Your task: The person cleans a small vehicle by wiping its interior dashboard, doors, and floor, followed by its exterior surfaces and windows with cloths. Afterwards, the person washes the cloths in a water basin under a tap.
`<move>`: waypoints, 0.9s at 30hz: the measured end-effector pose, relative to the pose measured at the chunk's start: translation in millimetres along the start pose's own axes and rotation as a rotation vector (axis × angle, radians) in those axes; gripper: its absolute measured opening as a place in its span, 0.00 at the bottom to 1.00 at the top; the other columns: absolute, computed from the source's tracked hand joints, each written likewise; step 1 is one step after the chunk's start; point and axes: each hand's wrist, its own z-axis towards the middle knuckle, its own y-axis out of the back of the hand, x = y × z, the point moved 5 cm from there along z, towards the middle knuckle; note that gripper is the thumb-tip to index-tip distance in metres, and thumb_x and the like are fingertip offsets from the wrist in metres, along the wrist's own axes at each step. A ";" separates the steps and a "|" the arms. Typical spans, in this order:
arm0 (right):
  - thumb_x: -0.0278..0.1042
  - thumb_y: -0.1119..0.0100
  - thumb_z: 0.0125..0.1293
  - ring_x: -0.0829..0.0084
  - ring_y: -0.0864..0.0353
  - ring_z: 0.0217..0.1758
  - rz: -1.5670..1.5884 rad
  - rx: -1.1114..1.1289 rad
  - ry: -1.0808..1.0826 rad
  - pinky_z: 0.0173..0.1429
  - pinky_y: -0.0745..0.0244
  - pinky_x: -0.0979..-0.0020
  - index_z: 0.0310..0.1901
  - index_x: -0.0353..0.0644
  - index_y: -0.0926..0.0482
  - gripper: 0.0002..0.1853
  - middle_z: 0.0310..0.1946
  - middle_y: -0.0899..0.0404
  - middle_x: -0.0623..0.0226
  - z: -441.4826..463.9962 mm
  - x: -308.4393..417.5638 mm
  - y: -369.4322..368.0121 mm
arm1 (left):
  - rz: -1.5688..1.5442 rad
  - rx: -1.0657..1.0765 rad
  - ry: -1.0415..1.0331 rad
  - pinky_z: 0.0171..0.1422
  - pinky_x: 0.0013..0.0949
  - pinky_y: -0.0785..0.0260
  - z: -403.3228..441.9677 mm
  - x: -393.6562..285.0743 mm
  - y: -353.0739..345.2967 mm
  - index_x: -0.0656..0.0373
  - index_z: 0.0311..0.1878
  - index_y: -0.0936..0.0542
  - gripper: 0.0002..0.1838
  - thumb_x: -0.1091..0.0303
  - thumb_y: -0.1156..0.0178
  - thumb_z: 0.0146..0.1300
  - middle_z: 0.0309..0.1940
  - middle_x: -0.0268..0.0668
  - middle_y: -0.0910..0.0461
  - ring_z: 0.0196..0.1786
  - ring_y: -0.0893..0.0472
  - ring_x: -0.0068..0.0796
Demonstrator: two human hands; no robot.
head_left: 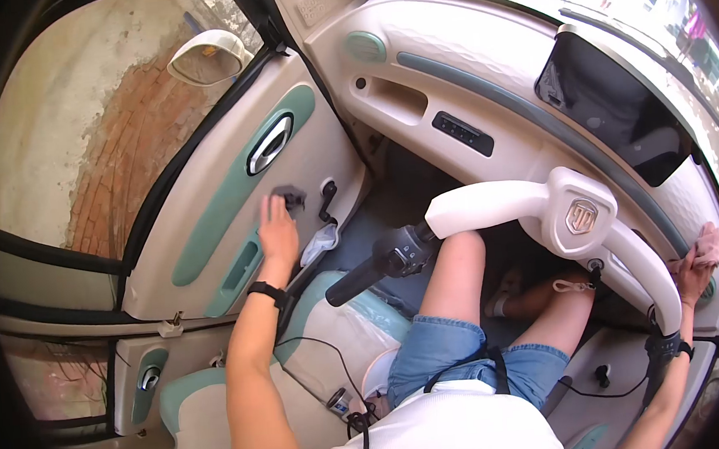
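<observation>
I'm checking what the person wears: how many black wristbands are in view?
2: one wristband on the wrist of the left hand, another wristband on that of the right hand.

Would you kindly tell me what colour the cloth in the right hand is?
The cloth is dusty pink, seen in the head view.

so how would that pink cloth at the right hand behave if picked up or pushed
The pink cloth is probably floppy, since it looks creased and bunched at the right hand. It likely weighs little, as it appears to be a small piece of soft fabric. With no rigid edge showing, it would probably crumple rather than roll when pushed.
</observation>
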 end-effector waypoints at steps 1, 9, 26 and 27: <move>0.36 0.55 0.73 0.54 0.43 0.75 0.014 0.019 0.013 0.77 0.51 0.61 0.68 0.37 0.35 0.24 0.71 0.37 0.56 7.0 5.5 4.7 | -0.134 -0.193 0.150 0.82 0.47 0.71 -12.0 26.4 21.5 0.61 0.68 0.29 0.27 0.56 0.55 0.72 0.73 0.36 0.37 0.78 0.47 0.32; 0.37 0.60 0.75 0.56 0.35 0.71 -0.046 0.085 0.354 0.73 0.43 0.61 0.67 0.36 0.33 0.23 0.67 0.32 0.52 46.6 10.1 33.8 | -0.476 -0.652 0.657 0.77 0.50 0.51 -136.6 112.9 24.1 0.67 0.61 0.27 0.24 0.57 0.49 0.71 0.67 0.44 0.31 0.71 0.36 0.41; 0.31 0.49 0.72 0.72 0.27 0.58 0.942 0.514 -0.180 0.64 0.36 0.72 0.59 0.30 0.29 0.18 0.54 0.25 0.62 64.5 171.5 308.7 | -2.967 -0.244 0.197 0.41 0.26 0.39 -210.8 13.8 54.9 0.57 0.37 0.26 0.29 0.39 0.62 0.75 0.28 0.33 0.30 0.32 0.32 0.23; 0.30 0.49 0.72 0.73 0.26 0.56 0.976 0.586 -0.239 0.62 0.34 0.73 0.58 0.30 0.29 0.17 0.52 0.24 0.63 55.2 182.0 323.7 | -2.908 -0.248 0.095 0.39 0.26 0.41 -210.7 10.9 78.8 0.59 0.33 0.25 0.33 0.39 0.66 0.75 0.26 0.33 0.31 0.30 0.33 0.24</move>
